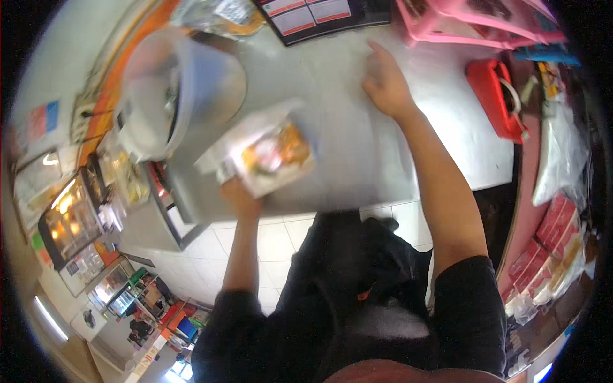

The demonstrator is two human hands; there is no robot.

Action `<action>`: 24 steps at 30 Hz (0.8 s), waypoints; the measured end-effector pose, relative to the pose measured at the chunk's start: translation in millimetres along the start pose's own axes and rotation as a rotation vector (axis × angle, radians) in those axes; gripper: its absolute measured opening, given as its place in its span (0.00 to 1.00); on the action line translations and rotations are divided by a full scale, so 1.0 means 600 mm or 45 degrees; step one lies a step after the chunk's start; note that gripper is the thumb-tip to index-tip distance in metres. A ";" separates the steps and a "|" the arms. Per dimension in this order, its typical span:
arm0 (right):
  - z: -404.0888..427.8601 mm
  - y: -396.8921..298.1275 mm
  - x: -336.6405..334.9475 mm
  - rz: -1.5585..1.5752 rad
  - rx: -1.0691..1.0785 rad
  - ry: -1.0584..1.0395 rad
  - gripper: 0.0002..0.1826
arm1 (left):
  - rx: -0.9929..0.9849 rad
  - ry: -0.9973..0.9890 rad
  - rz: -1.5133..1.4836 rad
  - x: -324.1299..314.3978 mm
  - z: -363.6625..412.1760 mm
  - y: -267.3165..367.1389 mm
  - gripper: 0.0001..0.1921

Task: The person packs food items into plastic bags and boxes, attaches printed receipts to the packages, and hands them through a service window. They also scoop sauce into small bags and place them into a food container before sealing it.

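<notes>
My left hand (241, 197) grips the near left edge of an open white paper food box (273, 153), blurred by motion, with orange-brown food inside that I cannot name. The box is over the grey metal counter (340, 158). My right hand (384, 81) is over the far part of the counter, its index finger extended towards the back, holding nothing that shows. Just beyond it, at the back edge, lies a tablet or flat screen (330, 19) with several panels lit.
A large translucent plastic container (182, 91) lies on its side at the left. At the back right stands a pink plastic rack (474, 33); a red container (493, 100) sits near the counter's right edge. Red boxes (558, 222) and plastic bags (560, 153) are further right.
</notes>
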State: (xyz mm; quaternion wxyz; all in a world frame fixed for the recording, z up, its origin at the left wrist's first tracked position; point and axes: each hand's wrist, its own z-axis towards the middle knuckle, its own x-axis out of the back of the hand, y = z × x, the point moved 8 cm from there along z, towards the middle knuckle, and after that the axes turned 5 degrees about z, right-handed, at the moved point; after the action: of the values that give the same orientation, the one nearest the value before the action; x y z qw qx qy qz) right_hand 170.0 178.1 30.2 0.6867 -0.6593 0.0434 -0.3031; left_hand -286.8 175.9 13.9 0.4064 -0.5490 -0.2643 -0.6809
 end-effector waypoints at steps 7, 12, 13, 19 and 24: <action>-0.628 -0.150 0.423 -0.507 0.019 0.216 0.22 | 0.316 0.305 -0.062 0.145 0.040 0.244 0.27; -1.105 -0.147 0.588 -0.228 -0.547 0.588 0.26 | -0.041 0.323 -0.395 0.169 -0.134 0.489 0.28; -1.164 -0.188 0.647 -0.338 -0.479 0.739 0.23 | -0.207 0.174 -0.510 0.186 -0.160 0.588 0.30; -1.386 -0.454 0.872 -0.633 0.009 1.127 0.18 | -0.985 -0.064 -1.056 0.332 -0.333 1.049 0.31; -1.526 -0.455 0.982 -0.697 0.136 1.324 0.15 | -1.382 0.048 -1.353 0.535 -0.454 1.265 0.28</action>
State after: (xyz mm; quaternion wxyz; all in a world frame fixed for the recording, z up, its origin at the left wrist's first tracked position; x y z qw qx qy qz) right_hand 130.2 -891.7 368.7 0.5043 -0.3760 0.1874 -0.7545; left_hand 186.9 -530.2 187.4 -0.2986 -0.4591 -0.1142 -0.8289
